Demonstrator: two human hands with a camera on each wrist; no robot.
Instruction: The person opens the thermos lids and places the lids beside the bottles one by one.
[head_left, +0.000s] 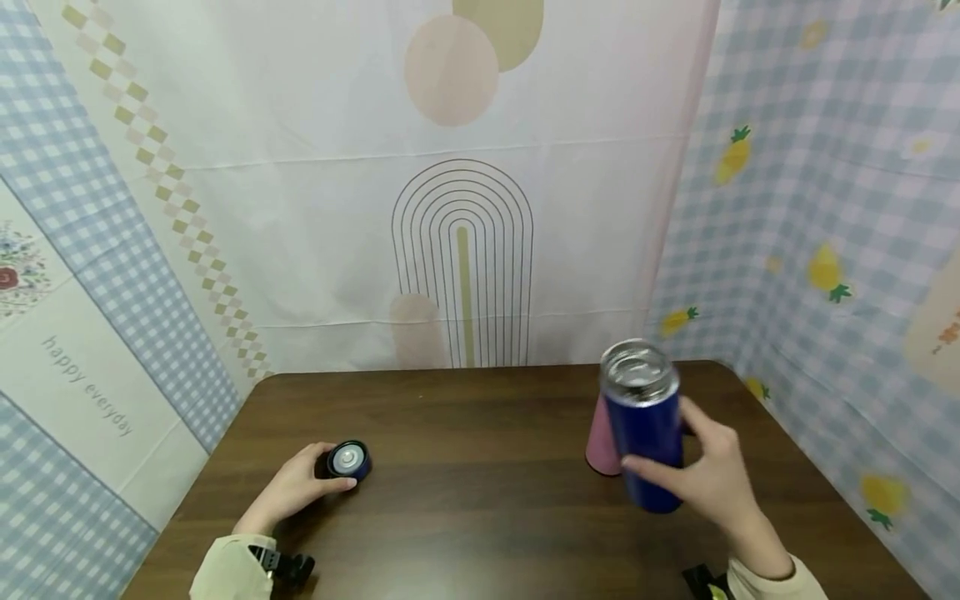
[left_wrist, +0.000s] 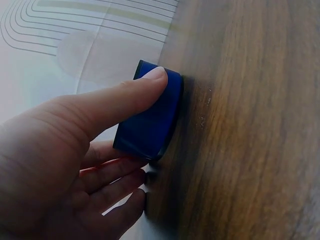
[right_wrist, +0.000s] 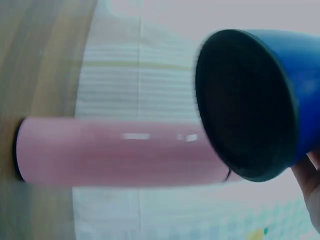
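Observation:
My right hand (head_left: 708,475) grips a blue thermos (head_left: 648,442) around its side, thumb across the front. The thermos has no lid on it, and its silver mouth faces up, tilted a little toward me. In the right wrist view its dark base (right_wrist: 245,105) is lifted off the table. Behind it stands a pink bottle (head_left: 602,442), partly hidden. At the left, my left hand (head_left: 296,483) pinches a blue lid (head_left: 349,461) between thumb and fingers; the lid sits on the table with its pale inside upward. The left wrist view shows the thumb along the lid's side (left_wrist: 155,120).
The brown wooden table (head_left: 465,483) reaches back to a white printed cloth (head_left: 322,250). Checked cloth with pineapples (head_left: 817,208) hangs along the right, and another checked cloth (head_left: 112,225) along the left.

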